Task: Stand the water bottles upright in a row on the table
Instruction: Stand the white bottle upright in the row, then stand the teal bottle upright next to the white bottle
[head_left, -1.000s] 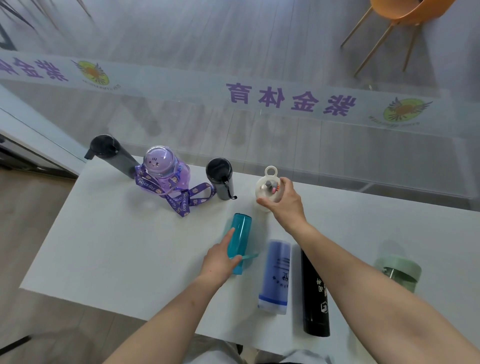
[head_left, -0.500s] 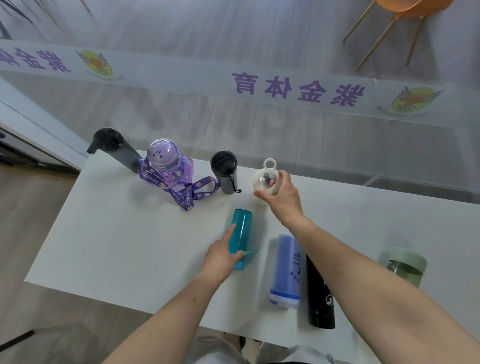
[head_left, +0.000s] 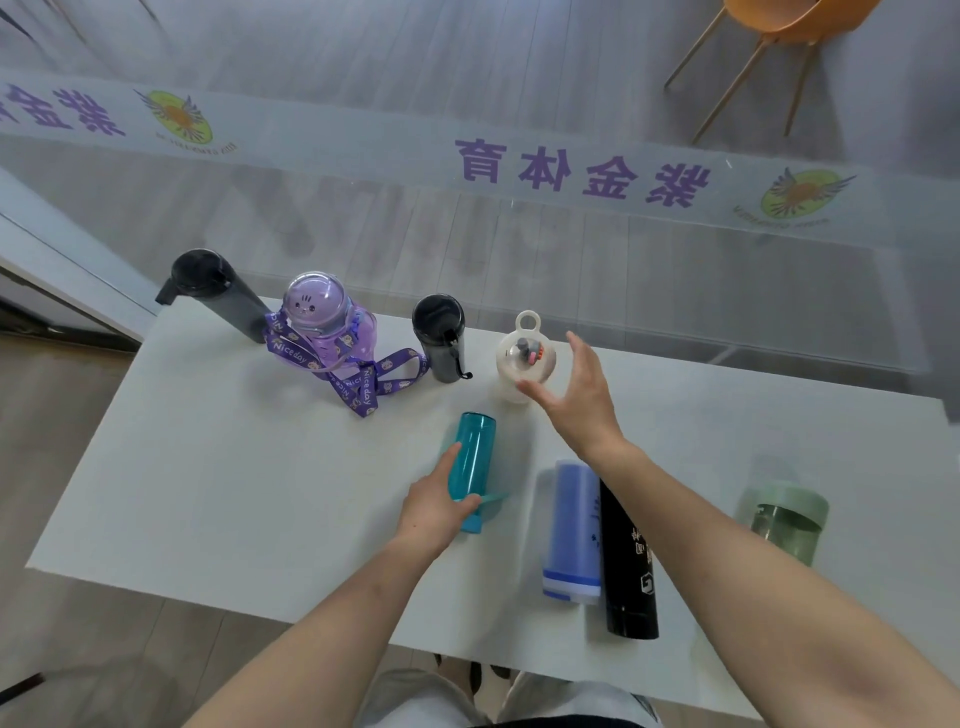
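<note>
Along the far edge of the white table (head_left: 208, 499) stand a tall grey bottle (head_left: 215, 291), a purple bottle (head_left: 324, 319) with a lanyard, a short dark bottle (head_left: 440, 338) and a white bottle (head_left: 522, 364) with a loop lid. My right hand (head_left: 576, 395) hovers just right of the white bottle, fingers spread, holding nothing. A teal bottle (head_left: 472, 457) lies on its side mid-table with my left hand (head_left: 434, 512) gripping its near end. A blue bottle (head_left: 571, 530) and a black bottle (head_left: 626, 561) lie side by side under my right forearm.
A green-lidded jar (head_left: 787, 517) stands at the right of the table. A glass wall with purple lettering (head_left: 582, 169) runs right behind the table's far edge. An orange chair (head_left: 769, 31) stands beyond the glass.
My right hand has let go of the white bottle and opened beside it. My left hand stays on the lying teal bottle.
</note>
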